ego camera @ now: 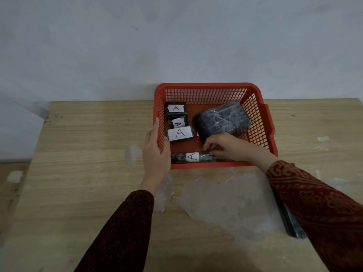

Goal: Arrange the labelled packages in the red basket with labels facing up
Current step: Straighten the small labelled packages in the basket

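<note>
Inside the red basket (214,86), the right hand (227,147) pinches the end of a long thin package (193,157) lying label-up against the near wall, while the left hand (156,152) lies open, steadying the basket's left wall. Wrapped in glossy film, it looks light and slippery, best held by its ends. Three labelled packages (179,133) sit along the basket's left side, and a big package (222,119) toward its right shows no label.

This is looking like a plain, makeshift work corner in a room rather than a kitchen, shop or fitted lab, though the exact sort of building cannot be told. A light wood-grain table (88,134) is standing pushed against a bare, pale, scuffed wall (137,46), and bits of clear plastic wrap and tape residue (225,203) are lying stuck across the tabletop. A red plastic mesh basket (206,86) is sitting at the table's far edge, holding dark wrapped packages (179,133) bearing hand-lettered "A" labels.
</note>
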